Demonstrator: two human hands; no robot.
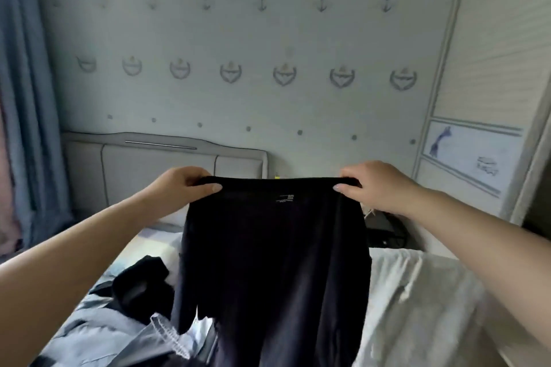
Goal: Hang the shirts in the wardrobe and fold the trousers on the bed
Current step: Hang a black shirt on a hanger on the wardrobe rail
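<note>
Black fabric is pinched at both ends of its top edge: the left hand (182, 185) and the right hand (377, 185) each hold a closed grip on the dark garment (274, 271), thumbs on the near face and fingers curled behind. Held taut and level at that edge, it hangs free above the bed (417, 292), which lets it drop flat and show its shape; a small pale printed label sits just below the edge at centre. Whether it is a shirt or trousers cannot be told with certainty, though the straight band-like top edge suggests a waistband, in which case folding on the bed would follow. Around it, a heap of other clothes (125, 307), black and grey, lies on the left part of the bed and reaches under the hanging hem, so it would obstruct laying the garment flat on that side. Pale bedding to the right looks the better surface. An upholstered headboard (155, 164) stands behind, patterned wallpaper above it, a blue curtain (26, 98) at far left and a white wardrobe door (489, 68) at right, well apart from both hands.
</note>
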